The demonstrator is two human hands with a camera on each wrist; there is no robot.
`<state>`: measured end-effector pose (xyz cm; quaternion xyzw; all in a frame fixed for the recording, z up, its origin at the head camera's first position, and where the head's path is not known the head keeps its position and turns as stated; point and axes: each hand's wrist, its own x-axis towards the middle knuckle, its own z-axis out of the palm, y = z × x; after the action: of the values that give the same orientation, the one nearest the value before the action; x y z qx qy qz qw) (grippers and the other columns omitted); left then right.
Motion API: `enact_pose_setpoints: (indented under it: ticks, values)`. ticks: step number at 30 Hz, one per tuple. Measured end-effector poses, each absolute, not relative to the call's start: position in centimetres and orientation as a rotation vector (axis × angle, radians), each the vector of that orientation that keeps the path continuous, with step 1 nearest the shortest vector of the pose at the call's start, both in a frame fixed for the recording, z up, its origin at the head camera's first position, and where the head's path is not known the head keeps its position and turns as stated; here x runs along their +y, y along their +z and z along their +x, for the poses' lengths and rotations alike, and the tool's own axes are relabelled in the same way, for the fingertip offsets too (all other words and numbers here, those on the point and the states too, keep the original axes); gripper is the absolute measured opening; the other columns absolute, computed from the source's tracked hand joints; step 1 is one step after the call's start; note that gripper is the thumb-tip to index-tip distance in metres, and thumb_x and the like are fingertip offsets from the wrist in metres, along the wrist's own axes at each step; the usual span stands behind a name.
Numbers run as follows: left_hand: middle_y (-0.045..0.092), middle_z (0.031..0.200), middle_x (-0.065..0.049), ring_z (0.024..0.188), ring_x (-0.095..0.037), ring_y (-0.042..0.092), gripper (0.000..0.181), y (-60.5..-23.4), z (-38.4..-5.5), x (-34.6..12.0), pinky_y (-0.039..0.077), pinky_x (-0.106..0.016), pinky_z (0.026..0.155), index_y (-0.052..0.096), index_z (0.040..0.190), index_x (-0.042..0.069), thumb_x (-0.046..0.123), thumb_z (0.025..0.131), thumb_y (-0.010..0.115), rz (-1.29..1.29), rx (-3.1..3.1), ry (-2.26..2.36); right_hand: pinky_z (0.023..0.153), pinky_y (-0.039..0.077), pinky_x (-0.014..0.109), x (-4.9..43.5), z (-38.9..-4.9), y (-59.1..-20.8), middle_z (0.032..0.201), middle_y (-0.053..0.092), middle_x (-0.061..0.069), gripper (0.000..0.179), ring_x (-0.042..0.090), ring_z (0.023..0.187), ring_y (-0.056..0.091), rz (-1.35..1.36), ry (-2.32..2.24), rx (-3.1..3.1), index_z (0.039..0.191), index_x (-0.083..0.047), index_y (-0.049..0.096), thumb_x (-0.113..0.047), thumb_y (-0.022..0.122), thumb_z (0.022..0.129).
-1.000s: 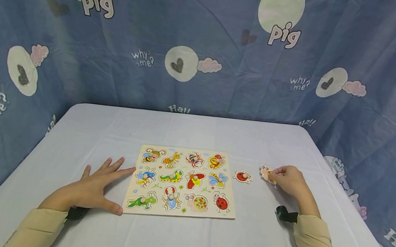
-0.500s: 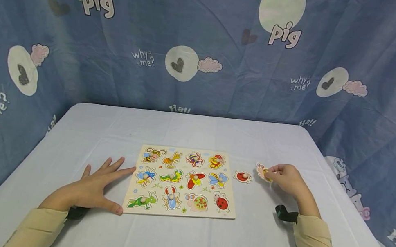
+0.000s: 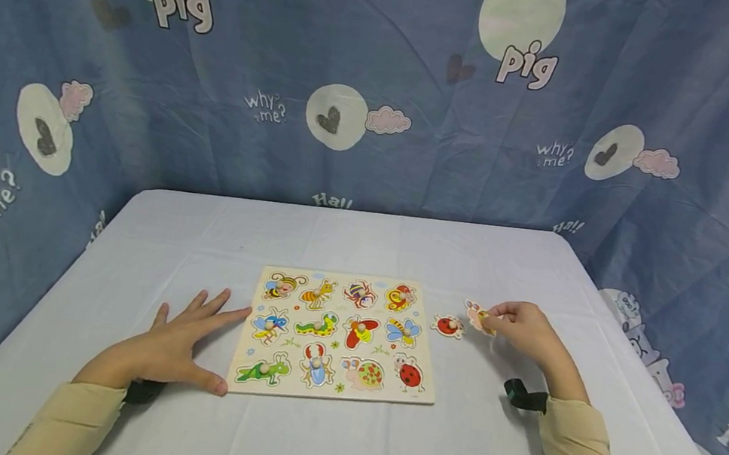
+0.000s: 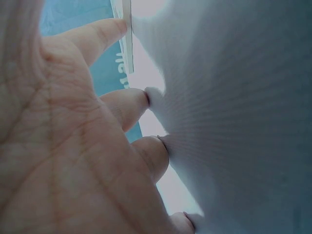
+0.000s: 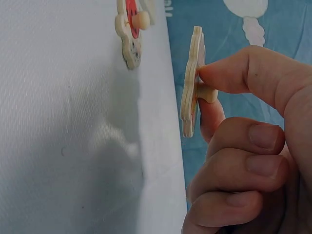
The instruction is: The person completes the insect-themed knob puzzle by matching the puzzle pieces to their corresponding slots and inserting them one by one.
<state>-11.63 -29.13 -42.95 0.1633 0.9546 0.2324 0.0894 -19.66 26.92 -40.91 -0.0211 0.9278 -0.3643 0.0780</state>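
Note:
My right hand (image 3: 525,334) pinches the wooden knob of a snail puzzle piece (image 3: 476,317) between thumb and forefinger. In the right wrist view this thin wooden piece (image 5: 190,87) is held off the white cloth, its other fingers curled below. Close by on the table lies a red ladybug puzzle piece (image 3: 448,326) with its own knob. A wooden insect peg puzzle board (image 3: 331,389) lies left of both. My left hand (image 3: 168,348) is spread flat beside it, with thumb and forefinger at the board's left edge. In the left wrist view the fingertips (image 4: 124,105) rest on the cloth.
Knobbed insect pieces sit in most of the board's places; the printed snail (image 3: 362,373) and printed ladybug (image 3: 410,373) at its lower right have no knobs. A white cloth covers the table (image 3: 323,450). A blue patterned curtain (image 3: 385,169) hangs behind it.
My right hand has moved a little to the left with the snail piece, which is now nearer the ladybug piece. The left hand and the board have stayed put.

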Motion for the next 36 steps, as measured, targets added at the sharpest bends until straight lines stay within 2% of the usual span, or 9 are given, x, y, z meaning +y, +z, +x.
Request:
enact_pose_setpoints:
  ticks: [10,25,36]
  values:
    - [0.018,0.178,-0.026,0.160,-0.066,0.005,0.123,-43.0,-11.6,-29.1,-0.007,-0.096,0.108,0.045,0.164,0.034,0.060,0.058,0.100,0.474,2.856,0.666,0.059,0.031,0.027,25.8,-19.3,-40.6,0.064,0.048,-0.009,0.037,0.011,0.066,0.038,-0.091,-1.124,2.751,0.117,0.004,0.071,-0.026,0.073,0.094]
    - [0.016,0.179,-0.024,0.161,-0.064,0.003,0.122,-42.8,-11.6,-29.1,-0.007,-0.095,0.109,0.044,0.164,0.034,0.066,0.059,0.097,0.476,2.833,0.685,0.056,0.032,0.025,24.5,-19.3,-40.6,0.063,0.048,-0.007,0.035,0.010,0.060,0.038,-0.159,-1.114,2.741,0.114,0.001,0.072,-0.027,0.074,0.094]
    - [0.016,0.178,-0.027,0.160,-0.066,0.003,0.121,-42.4,-11.3,-29.1,-0.006,-0.096,0.108,0.044,0.165,0.031,0.063,0.061,0.098,0.512,2.822,0.720,0.053,0.029,0.024,23.0,-19.5,-40.8,0.061,0.045,-0.007,0.029,0.009,0.057,0.036,-0.264,-1.117,2.716,0.110,0.000,0.074,-0.025,0.075,0.093]
